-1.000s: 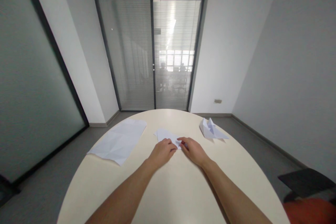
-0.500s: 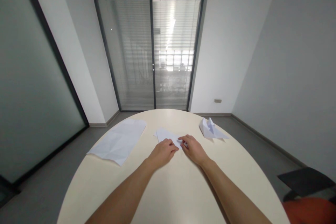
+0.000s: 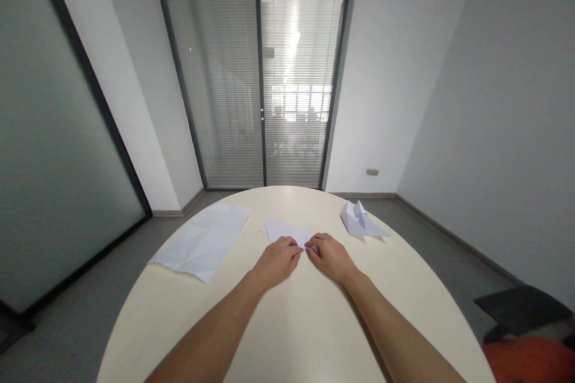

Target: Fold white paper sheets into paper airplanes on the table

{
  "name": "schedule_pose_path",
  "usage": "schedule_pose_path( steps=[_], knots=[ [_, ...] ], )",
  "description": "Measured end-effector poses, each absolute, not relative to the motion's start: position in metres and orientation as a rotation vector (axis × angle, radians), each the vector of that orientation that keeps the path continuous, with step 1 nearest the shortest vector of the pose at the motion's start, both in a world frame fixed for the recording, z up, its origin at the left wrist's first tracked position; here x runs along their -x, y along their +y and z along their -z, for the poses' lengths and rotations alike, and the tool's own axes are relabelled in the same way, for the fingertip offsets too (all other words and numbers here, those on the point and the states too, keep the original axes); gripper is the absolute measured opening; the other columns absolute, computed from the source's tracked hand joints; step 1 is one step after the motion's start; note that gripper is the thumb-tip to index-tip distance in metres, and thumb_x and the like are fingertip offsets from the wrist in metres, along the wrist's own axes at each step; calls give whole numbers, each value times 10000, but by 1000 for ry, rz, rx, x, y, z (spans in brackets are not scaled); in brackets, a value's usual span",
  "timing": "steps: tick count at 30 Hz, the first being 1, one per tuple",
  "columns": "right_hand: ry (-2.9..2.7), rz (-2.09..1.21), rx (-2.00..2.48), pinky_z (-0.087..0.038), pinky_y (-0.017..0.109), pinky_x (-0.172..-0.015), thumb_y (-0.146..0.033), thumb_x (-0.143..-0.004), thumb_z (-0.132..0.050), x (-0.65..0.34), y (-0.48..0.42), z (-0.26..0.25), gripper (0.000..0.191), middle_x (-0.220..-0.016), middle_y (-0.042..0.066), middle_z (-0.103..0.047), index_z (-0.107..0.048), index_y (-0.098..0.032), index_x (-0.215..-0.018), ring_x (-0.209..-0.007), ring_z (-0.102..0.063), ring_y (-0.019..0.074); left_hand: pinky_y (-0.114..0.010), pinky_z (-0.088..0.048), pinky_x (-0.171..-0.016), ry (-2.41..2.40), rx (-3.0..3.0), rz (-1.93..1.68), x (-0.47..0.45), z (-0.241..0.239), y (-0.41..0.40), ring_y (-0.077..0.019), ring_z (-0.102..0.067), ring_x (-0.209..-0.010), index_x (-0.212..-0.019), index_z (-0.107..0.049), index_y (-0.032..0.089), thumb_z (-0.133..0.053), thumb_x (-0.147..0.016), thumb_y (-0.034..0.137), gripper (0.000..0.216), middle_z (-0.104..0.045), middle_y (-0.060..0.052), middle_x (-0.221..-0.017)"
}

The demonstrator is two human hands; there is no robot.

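Observation:
A small folded white paper (image 3: 282, 230) lies in the middle of the round cream table (image 3: 309, 323). My left hand (image 3: 277, 260) rests on its near edge with the fingers curled and pressed down on the paper. My right hand (image 3: 329, 256) sits just to the right, its fingertips pinched on the same near edge. The two hands almost touch at the fingertips. The near part of the paper is hidden under them.
A large creased white sheet (image 3: 204, 240) lies flat at the table's left. A finished folded paper shape (image 3: 360, 221) stands at the far right. A dark chair (image 3: 523, 310) and an orange seat (image 3: 532, 360) are at the lower right. Glass doors with blinds stand behind.
Both hands have shifted slightly closer together along the paper's near edge. The paper has barely moved.

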State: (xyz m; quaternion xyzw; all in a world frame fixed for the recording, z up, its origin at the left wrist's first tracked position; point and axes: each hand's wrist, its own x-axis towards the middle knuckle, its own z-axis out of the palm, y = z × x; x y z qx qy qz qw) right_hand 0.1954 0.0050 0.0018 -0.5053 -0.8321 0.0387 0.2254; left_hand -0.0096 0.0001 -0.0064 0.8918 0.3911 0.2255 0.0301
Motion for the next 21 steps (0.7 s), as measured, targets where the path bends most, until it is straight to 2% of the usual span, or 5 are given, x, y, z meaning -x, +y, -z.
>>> schedule_pose_path(
  steps=[10,16,21],
  knots=[
    [-2342,-85,1391,-412,339,-1071,-402,-1008,-403,-196,7,5,374,-1313,105,-647,-689,-203,-1147,-1274,-548,224,-355,-453,-1052,1136,-2779,-732,10,14,5,-197,-564,-1169,-1264,-636,241,-478,-976,213,329,-660,-58,-1254],
    [-2355,-160,1536,-291,516,-1159,-533,-996,-370,-194,6,12,618,-1509,208,-434,-483,-101,-1424,-1442,-348,305,-349,-449,-1063,1149,-2762,-745,9,14,5,-198,-565,-1177,-1200,-674,209,-484,-967,204,300,-667,-57,-1261],
    [-2401,-230,1553,-198,531,-1195,-516,-991,-365,-197,8,14,664,-1559,207,-340,-396,-78,-1489,-1485,-248,297,-347,-452,-1060,1159,-2746,-747,9,16,6,-193,-572,-1179,-1191,-681,216,-463,-986,234,300,-670,-55,-1264]
  ],
)
